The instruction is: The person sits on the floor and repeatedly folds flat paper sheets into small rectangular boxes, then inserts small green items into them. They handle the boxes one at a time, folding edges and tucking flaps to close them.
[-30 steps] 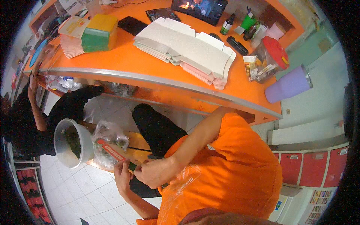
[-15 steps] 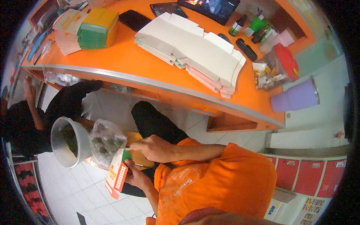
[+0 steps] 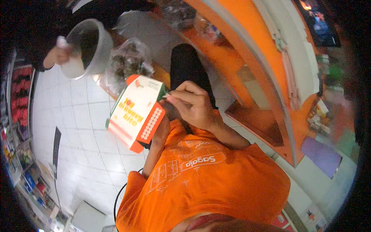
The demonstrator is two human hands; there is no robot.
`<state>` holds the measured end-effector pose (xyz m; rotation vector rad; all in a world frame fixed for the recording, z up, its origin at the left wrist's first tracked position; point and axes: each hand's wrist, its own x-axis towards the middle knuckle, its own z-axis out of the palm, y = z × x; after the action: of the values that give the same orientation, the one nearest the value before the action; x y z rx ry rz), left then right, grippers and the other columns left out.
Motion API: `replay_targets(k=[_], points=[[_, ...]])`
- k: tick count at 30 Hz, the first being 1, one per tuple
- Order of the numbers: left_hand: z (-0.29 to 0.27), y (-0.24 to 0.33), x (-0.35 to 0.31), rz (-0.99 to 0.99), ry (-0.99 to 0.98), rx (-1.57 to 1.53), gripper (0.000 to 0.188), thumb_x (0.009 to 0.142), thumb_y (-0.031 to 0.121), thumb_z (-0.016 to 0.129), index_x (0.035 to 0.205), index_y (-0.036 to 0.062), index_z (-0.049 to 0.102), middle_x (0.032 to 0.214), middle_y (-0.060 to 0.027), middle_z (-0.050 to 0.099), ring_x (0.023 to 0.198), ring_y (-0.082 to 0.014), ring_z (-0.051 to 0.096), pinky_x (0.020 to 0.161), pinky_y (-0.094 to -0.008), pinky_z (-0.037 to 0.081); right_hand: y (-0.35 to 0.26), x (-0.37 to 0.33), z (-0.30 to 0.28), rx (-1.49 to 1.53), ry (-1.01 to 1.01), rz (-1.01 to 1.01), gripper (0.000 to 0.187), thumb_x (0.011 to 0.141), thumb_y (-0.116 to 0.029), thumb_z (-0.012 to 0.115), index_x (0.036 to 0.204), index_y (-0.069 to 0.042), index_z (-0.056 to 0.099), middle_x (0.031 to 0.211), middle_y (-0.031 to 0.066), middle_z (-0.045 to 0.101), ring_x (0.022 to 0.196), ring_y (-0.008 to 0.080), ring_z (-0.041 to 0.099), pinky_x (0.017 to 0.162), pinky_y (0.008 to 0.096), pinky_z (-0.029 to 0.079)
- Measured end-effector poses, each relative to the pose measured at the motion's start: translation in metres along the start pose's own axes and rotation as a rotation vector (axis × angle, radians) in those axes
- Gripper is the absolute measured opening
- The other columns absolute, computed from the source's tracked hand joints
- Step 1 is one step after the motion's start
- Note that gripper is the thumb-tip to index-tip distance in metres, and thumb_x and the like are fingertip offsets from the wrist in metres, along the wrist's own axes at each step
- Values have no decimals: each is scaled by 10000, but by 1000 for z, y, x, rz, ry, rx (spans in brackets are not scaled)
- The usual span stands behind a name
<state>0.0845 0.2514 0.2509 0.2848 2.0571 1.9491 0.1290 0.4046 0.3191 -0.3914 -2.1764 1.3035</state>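
Note:
My left hand [image 3: 160,129] grips a small cardboard box [image 3: 129,110], white with orange side flaps and a green end. The box is tilted, its broad printed face showing, and some of my left fingers are hidden behind it. My right hand [image 3: 193,104] pinches at the green end, where a small pale tip shows between thumb and finger; whether it is the flap's edge or a separate piece is unclear. Just beyond the box lies a clear plastic bag [image 3: 133,58] with dark greenish contents.
A translucent bucket [image 3: 101,50] stands beyond the bag, with another person's blurred hand [image 3: 58,56] and something white beside it. An orange desk [image 3: 255,42] carrying stacked flat cardboard [image 3: 295,50] curves along the right. A purple tumbler [image 3: 320,154] is at its end.
The view has swung left. The box has turned so its broad printed face shows. My right hand stays at its green end. Another person's hand has come to the bucket.

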Motion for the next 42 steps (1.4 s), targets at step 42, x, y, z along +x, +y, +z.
replay_targets(k=[42], points=[[12,24,48,-142,-391,-124,640,814,390,772,1261,-3,535,1303,-145,576,1209,-286,546,1030,-398,430,35,-21,-4,571,-250,411,599,837,-118,770,1273,-15,373,1174,139,578,1084,233,624,914,338,532]])
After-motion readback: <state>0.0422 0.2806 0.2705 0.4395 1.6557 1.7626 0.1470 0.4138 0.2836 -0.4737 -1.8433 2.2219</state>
